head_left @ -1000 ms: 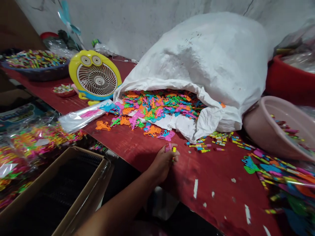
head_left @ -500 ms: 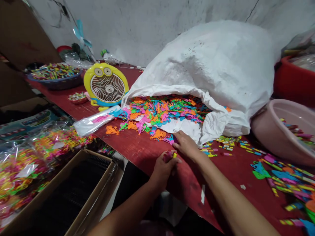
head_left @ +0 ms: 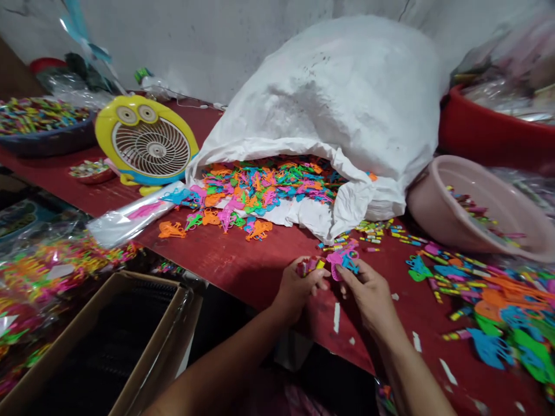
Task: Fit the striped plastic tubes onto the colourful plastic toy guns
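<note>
My left hand [head_left: 299, 287] is closed around several small dark red and yellow tubes [head_left: 309, 266] above the front of the red table. Right beside it, my right hand [head_left: 368, 289] pinches flat pink and blue plastic toy pieces [head_left: 342, 260] with cut-out shapes. The two hands are close, and I cannot tell whether their fingertips touch. Behind them, a big white sack [head_left: 347, 98] lies with its mouth facing me. Heaped plastic toy pieces [head_left: 264, 188] in orange, pink, green and blue fill that mouth. An orange piece [head_left: 259, 230] lies in front.
A yellow fan [head_left: 151, 144] and a clear plastic bag [head_left: 130, 215] stand left of the sack. On the right are a pink basin [head_left: 418, 190], a red tub [head_left: 477, 130] and scattered tubes and toy pieces [head_left: 489, 341]. A cardboard box [head_left: 167, 323] sits below the table's left edge.
My right hand has drawn back from the sack's mouth, bringing pink and blue toy pieces towards my left hand. My left hand still holds the tubes. The view has swung right.
</note>
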Available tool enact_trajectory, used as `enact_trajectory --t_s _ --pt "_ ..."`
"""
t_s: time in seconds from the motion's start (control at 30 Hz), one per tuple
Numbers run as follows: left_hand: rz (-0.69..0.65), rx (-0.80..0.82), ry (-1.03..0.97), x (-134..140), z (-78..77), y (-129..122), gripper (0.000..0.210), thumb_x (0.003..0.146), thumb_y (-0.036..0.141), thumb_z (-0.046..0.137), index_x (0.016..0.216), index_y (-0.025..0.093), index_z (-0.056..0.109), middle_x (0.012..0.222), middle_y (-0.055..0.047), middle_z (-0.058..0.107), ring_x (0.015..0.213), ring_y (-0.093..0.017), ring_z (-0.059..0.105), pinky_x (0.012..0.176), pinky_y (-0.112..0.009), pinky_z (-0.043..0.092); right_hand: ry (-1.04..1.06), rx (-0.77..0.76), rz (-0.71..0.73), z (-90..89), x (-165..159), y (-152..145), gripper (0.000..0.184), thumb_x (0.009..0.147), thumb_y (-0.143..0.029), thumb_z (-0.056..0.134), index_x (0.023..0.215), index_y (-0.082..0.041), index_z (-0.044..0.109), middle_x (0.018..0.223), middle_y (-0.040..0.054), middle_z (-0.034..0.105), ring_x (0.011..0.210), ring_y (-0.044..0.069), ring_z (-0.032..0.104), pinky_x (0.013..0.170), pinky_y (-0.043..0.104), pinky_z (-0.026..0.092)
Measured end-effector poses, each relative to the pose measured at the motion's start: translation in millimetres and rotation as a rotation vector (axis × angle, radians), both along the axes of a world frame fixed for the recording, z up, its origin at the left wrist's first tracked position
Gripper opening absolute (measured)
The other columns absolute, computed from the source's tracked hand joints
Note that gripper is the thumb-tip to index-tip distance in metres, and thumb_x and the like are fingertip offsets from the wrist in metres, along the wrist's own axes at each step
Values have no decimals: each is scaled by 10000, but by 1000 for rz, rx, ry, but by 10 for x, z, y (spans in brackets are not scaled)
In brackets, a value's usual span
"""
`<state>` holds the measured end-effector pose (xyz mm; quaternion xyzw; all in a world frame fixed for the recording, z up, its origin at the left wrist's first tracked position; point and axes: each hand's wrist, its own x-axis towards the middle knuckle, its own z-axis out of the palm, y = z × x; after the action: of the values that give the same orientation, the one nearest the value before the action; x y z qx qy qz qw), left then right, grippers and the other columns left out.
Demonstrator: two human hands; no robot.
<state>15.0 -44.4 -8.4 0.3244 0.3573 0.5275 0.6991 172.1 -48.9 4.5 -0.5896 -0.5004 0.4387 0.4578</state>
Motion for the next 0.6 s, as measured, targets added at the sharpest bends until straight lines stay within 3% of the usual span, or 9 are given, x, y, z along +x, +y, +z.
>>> enact_trajectory --t_s 0.2,0.6 --pt "-76 21 -27 199 -107 -23 252 777 330 707 872 98 677 707 -68 690 570 -120 562 584 -229 422 -132 67 -141 151 33 -268 311 840 -487 677 893 -183 639 592 -27 547 529 112 453 497 219 354" --pt "-84 73 -51 197 -172 -2 243 834 344 689 916 121 642 727 -38 651 617 -118 559 625 -230 428 -466 267 -94 68 -35 -302 256 939 -401 547 787 -195 548 662 -20 518 619 133 481 605 250 371"
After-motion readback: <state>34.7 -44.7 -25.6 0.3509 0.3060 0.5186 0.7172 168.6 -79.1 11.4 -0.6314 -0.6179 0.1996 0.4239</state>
